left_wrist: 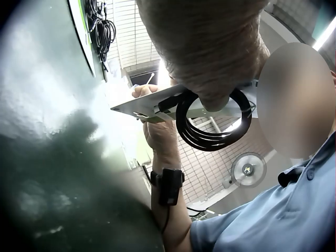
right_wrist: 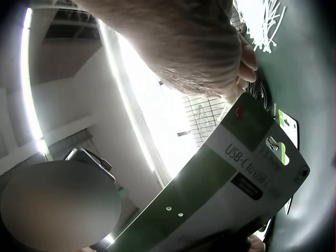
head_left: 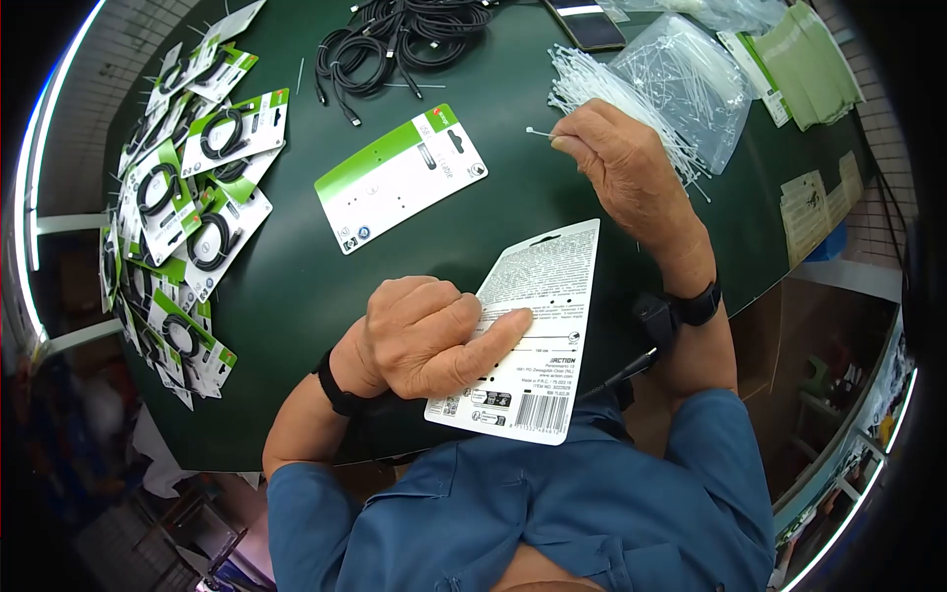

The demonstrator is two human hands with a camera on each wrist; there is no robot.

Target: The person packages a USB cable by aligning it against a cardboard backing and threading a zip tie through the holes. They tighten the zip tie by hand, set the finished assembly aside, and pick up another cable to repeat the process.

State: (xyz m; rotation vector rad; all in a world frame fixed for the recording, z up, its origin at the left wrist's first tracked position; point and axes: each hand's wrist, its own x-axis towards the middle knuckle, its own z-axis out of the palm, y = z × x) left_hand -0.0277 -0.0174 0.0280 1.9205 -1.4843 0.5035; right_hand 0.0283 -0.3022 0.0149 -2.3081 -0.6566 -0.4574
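Note:
My left hand grips a cardboard packaging card, its printed back with the barcode facing up. Under that card, in the left wrist view, a coil of black cable is held against the front side by the fingers. My right hand is raised beyond the card's upper right corner and pinches a thin white cable tie between thumb and forefinger. From the right wrist, the card's green and white front shows "USB-C to USB" lettering and small punched holes.
A second blank card lies flat ahead on the green table. Finished cable cards are heaped at left, with loose black cables at the back. Right of these are a phone, loose white ties and a plastic bag.

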